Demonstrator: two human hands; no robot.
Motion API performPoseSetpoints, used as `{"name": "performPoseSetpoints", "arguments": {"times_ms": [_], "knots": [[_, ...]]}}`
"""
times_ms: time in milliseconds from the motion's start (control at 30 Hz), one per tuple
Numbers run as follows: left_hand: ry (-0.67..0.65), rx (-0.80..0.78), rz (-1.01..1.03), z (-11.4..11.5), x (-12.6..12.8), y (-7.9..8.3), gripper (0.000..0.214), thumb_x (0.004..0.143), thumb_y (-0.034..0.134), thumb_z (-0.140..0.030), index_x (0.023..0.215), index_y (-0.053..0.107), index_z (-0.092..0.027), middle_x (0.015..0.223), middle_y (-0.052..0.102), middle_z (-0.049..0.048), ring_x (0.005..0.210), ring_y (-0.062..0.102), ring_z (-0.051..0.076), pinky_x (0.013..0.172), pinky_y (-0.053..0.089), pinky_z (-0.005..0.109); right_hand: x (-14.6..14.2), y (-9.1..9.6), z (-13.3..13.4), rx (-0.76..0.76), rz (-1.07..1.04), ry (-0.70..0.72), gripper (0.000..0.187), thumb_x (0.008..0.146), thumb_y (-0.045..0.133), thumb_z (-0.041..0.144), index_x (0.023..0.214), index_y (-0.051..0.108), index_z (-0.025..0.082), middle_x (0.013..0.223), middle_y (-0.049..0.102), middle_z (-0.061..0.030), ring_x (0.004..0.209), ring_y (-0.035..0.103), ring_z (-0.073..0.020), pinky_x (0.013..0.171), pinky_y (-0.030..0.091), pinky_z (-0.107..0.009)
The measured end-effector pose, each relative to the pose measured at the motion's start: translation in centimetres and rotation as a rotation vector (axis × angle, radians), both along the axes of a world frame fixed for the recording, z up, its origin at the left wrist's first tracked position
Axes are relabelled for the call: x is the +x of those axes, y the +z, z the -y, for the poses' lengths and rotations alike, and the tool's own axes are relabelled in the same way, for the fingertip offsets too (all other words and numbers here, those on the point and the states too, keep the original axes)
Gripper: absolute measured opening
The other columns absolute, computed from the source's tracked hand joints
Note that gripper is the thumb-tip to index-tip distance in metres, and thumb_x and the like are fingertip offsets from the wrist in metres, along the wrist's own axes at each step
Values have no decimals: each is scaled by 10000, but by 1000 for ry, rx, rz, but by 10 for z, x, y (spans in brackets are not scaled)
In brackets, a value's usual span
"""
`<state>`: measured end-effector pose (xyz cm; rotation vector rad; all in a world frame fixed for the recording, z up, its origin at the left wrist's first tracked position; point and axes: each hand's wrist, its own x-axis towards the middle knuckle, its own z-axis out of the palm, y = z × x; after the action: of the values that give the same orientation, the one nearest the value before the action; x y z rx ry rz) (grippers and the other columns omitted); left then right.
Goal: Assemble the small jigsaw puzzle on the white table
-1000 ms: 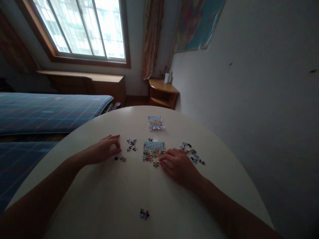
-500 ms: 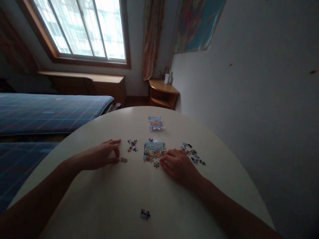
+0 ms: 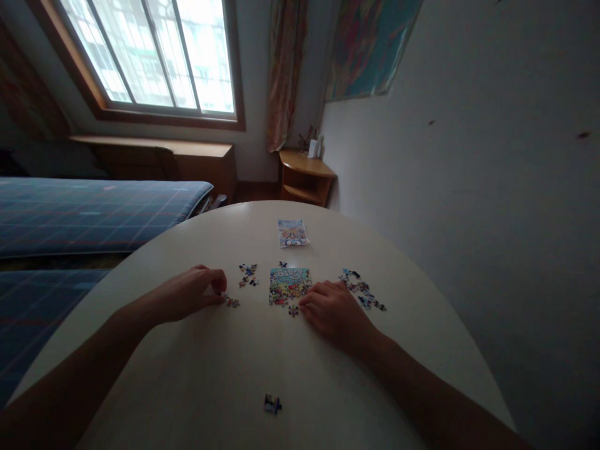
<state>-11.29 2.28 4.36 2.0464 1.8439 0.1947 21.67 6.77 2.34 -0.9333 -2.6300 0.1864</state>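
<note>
A partly assembled jigsaw puzzle with a light blue, lettered top lies mid-table; its lower edge is uneven. A single puzzle piece is just below it. My right hand rests at the puzzle's lower right, fingers stretched along the table and touching its edge; nothing shows in its grasp. At the left, my left hand pinches thumb and forefinger on a small puzzle piece, mostly hidden by the fingertips. Right beside those fingertips lie joined puzzle pieces. More loose pieces lie a little farther off.
Several puzzle pieces are scattered right of my right hand. One dark piece lies near me on the round white table. A printed packet is at the back. Beyond stand a bed and a corner shelf.
My left forefinger has curled in from pointing outward, and the fingers have closed to a pinch beside the small pieces. The right hand has stayed in place.
</note>
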Motion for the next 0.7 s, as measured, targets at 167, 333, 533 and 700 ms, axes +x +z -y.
{"name": "performPoseSetpoints", "arguments": {"times_ms": [167,333,533,700], "knots": [[-1,-5,-13,0,2,1,269,777,572,-465,873,704,-253,934,706,67,917,651,266,816,486,367,0,-1,0,2,2,-1,110,917,589,232,898,694,210,921,699,-39,889,613,-189,833,383,-356],[37,18,-54,-2,3,0,270,787,541,-420,913,712,-254,946,716,66,900,662,271,807,484,383,0,-1,0,-7,7,-3,108,914,590,229,904,695,206,929,700,-43,888,612,-191,833,386,-361],[35,50,-25,-2,3,-2,303,769,575,-436,967,701,-243,983,719,71,914,665,273,804,493,380,0,-1,1,-6,8,-2,121,920,580,236,905,697,207,928,703,-44,887,615,-191,836,385,-362],[-44,32,19,2,8,-1,323,781,604,-515,937,721,-257,993,708,69,960,644,273,847,490,379,1,-2,0,3,-15,10,101,908,596,224,899,696,209,916,702,-41,884,619,-183,832,383,-353]]}}
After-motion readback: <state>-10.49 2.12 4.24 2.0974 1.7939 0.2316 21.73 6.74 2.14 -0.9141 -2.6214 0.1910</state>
